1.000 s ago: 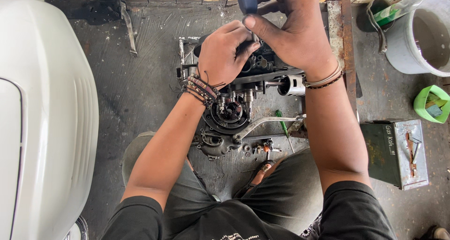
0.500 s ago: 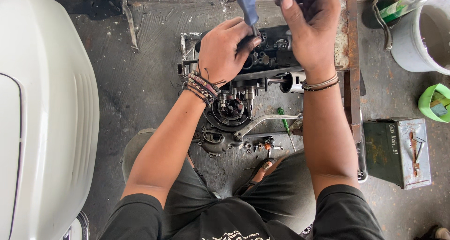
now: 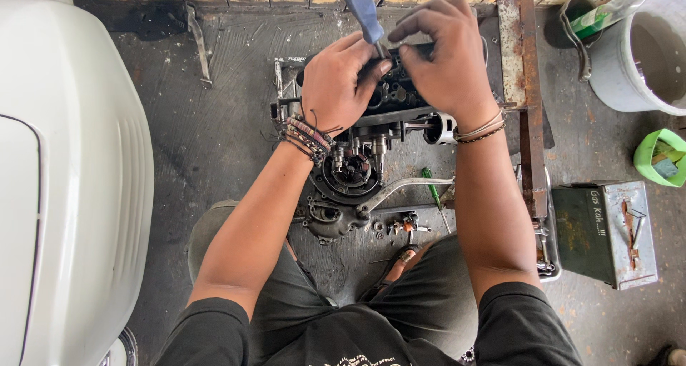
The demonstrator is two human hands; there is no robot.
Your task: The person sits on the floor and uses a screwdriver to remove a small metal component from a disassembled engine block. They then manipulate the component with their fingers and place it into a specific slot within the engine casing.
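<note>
Engine (image 3: 371,134) sits on the concrete floor (image 3: 214,123) between the knees. Left hand (image 3: 336,84) is closed around the shaft of a blue-handled tool (image 3: 361,9) set on its top; right hand (image 3: 446,59) pinches something small beside the tip, too hidden to name. A slip could drop that piece into the engine or jab the fingers.

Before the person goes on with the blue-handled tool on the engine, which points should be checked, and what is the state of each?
1. Left hand on blue-handled tool: fingers touch its shaft, ok.
2. Right hand grip: fingertips pinch near the tool tip; what they hold, cannot tell.
3. Tool tip seated in the engine: hidden by the hands, cannot tell.
4. Loose small parts lie on the floor beside the knee: not ok.
5. Green screwdriver on the floor within reach: ok.
</note>
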